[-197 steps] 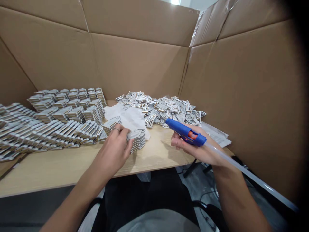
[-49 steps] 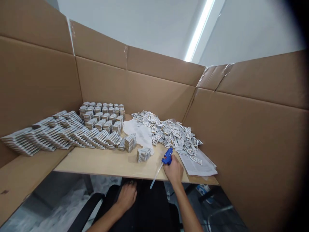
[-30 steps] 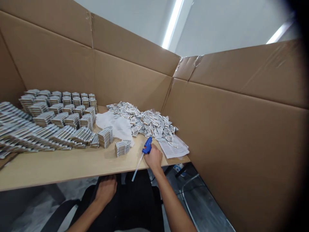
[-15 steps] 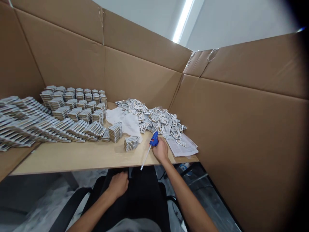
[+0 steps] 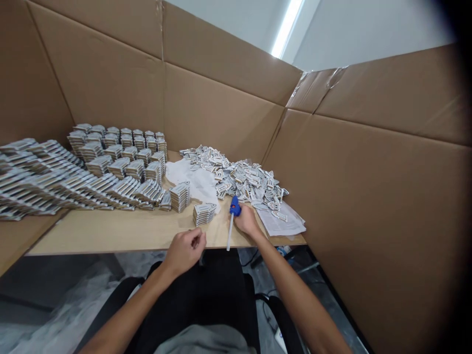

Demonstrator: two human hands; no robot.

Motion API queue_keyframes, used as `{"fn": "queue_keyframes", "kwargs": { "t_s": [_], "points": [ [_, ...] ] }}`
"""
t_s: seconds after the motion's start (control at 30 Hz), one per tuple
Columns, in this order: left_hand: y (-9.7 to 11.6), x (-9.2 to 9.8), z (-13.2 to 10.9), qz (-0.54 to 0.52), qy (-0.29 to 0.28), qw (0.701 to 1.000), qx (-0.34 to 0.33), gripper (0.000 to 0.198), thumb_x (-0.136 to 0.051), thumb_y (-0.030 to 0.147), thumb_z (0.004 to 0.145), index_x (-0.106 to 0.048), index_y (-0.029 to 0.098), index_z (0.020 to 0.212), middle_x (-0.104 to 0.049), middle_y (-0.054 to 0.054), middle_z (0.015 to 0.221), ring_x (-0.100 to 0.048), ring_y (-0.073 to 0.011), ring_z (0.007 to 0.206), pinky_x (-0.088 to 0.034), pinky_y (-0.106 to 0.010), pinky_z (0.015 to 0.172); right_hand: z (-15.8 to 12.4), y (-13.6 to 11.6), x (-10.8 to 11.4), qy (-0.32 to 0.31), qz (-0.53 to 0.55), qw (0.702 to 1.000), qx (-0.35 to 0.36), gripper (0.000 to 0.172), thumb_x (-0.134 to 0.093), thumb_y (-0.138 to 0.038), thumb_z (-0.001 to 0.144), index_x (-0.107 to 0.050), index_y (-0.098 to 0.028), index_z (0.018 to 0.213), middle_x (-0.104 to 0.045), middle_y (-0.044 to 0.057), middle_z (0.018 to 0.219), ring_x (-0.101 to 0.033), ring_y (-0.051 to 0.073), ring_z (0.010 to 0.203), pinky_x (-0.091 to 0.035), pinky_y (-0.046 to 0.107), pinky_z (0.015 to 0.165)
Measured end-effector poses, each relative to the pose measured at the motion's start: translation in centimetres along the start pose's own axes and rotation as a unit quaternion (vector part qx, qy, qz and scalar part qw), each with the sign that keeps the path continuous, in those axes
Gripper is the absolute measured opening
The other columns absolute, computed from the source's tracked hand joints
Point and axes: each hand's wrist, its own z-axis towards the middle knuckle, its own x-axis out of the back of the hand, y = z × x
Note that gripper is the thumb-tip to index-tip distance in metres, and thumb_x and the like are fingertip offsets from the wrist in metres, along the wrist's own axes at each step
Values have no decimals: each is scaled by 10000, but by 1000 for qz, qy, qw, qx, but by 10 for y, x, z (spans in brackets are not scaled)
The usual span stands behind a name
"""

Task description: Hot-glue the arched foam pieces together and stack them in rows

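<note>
My right hand (image 5: 246, 222) rests on the wooden table (image 5: 121, 231) near its front edge, closed round a blue glue gun (image 5: 234, 206); a clear glue stick (image 5: 229, 232) sticks out of the gun toward me. My left hand (image 5: 186, 248) hovers at the table's front edge with fingers curled loosely, nothing visible in them. A small stack of grey-and-white pieces (image 5: 204, 213) stands just beyond my left hand, and a taller stack (image 5: 180, 195) stands to its left.
Rows of stacked pieces (image 5: 77, 172) fill the table's left. A loose heap of the same pieces (image 5: 239, 177) lies at the back right, with white cloth (image 5: 195, 179) and paper sheets (image 5: 285, 223). Cardboard walls (image 5: 368, 196) enclose the table. My lap and a chair are below.
My left hand rose from my lap to the table's front edge. The right hand stayed on the glue gun, whose glue stick now points more straight toward me. The view shifted slightly.
</note>
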Motion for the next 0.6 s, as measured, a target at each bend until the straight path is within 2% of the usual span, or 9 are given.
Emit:
{"fn": "queue_keyframes", "kwargs": {
  "t_s": [0.1,0.2,0.3,0.37,0.47,0.6],
  "points": [
    [-12,4,4,-47,13,999,12,408,-431,394,987,-310,224,636,-303,47,577,-332,-112,549,-262,-274,582,1,0,5,21,8,1000,12,228,-667,-340,1018,-686,-146,1135,-714,71,1125,-698,220,1007,-577,430,914],
    [-18,6,4,-86,4,996,20,434,-458,415,972,-289,226,619,-260,51,584,-296,-105,553,-235,-268,560,-1,-2,8,25,20,999,44,143,-642,-180,970,-682,-153,1105,-727,74,1120,-677,217,1033,-529,362,935],
    [-20,7,5,-116,-10,993,26,437,-486,413,956,-279,226,619,-250,51,595,-290,-103,562,-230,-261,558,-9,-8,9,4,29,996,83,231,-637,-80,850,-690,-173,1054,-753,69,1092,-666,224,1009,-489,284,890],
    [-20,8,6,-131,-18,991,29,436,-504,412,948,-285,225,621,-252,51,602,-292,-103,567,-233,-258,560,-17,-13,9,-6,28,995,96,232,-629,-81,819,-692,-178,1020,-759,69,1066,-663,234,981,-474,274,860],
    [-19,9,7,-150,-29,988,35,432,-519,422,940,-304,223,622,-258,50,608,-291,-105,567,-224,-259,554,-26,-15,14,-18,18,995,101,178,-606,-131,859,-688,-186,1007,-765,59,1032,-668,230,939,-469,264,828],
    [-17,11,9,-169,-38,984,43,439,-542,433,933,-321,221,620,-257,49,608,-279,-109,567,-208,-266,555,-24,1,30,-4,-22,998,63,258,-608,-162,887,-656,-204,1137,-761,49,1079,-685,227,966,-478,262,837]
  ]
}}
